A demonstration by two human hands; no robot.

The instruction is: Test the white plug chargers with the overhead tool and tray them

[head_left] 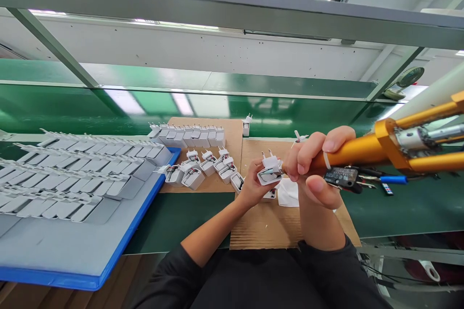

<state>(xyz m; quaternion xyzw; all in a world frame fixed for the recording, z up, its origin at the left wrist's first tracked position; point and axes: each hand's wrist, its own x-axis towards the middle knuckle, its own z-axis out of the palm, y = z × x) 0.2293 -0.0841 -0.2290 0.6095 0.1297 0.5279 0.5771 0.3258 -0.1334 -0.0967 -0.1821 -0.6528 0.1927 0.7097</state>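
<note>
My left hand (pixel 253 187) is closed round a white plug adapter housing (pixel 268 172), its pins pointing up and its open side facing me. In my right hand (pixel 319 169) is an orange electric screwdriver (pixel 350 154), held nearly level with its tip pointing left at the housing. The tip reaches the housing's right side; whether it sits on a screw is too small to tell. Below the hands lies a cardboard sheet (pixel 266 231). Several more open white adapters (pixel 193 178) stand loosely to the left of my left hand.
At left, a blue-edged tray (pixel 134 224) carries several rows of white adapters (pixel 87 174). Another row (pixel 192 134) stands behind on cardboard (pixel 232 130). White paper (pixel 289 193) lies under my right hand. A metal shelf beam (pixel 232 9) crosses above the green bench (pixel 181 217).
</note>
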